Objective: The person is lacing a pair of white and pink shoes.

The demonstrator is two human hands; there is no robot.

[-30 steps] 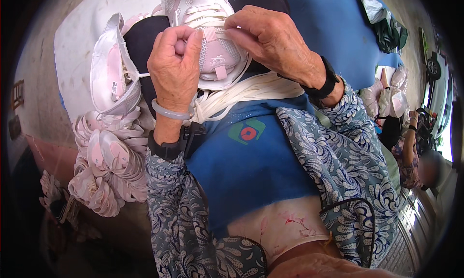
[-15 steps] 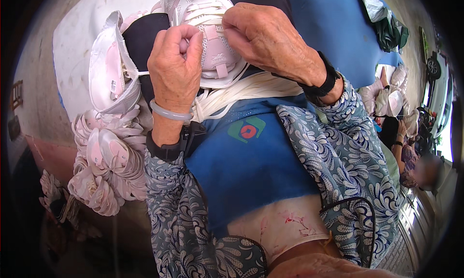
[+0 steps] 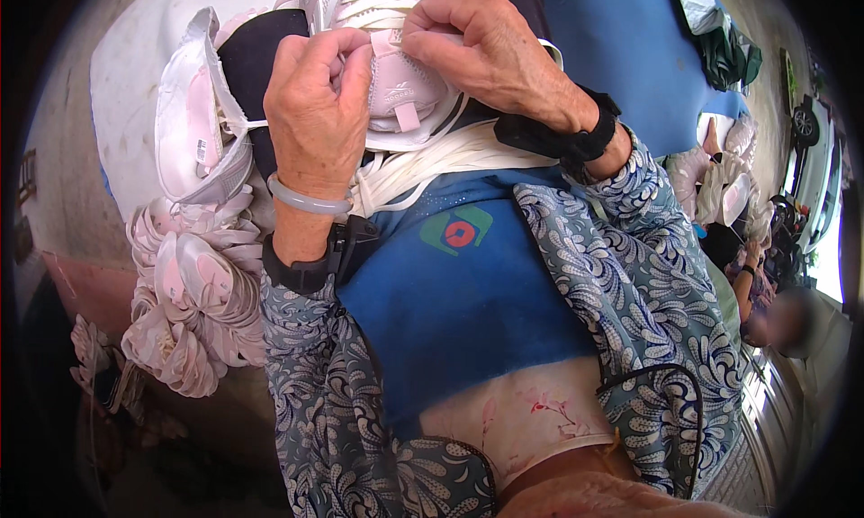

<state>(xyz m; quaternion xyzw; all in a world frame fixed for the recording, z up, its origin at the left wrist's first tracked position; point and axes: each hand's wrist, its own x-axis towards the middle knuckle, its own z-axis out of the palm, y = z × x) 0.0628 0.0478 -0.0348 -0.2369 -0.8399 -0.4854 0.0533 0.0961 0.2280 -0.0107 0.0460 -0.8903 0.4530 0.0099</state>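
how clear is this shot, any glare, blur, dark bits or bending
Head view: the fisheye bends straight edges toward a black rim; in the head view, the left hand, right hand and pink-and-white shoe look fairly sharp; head view, far right: bright glare beside the car, and a co-worker's head is blurred; head view, lower left: deep shadow hides detail.

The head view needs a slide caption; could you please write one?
Left hand and right hand pinch at the laces of a pale shoe upper, stacked uppers nearby.
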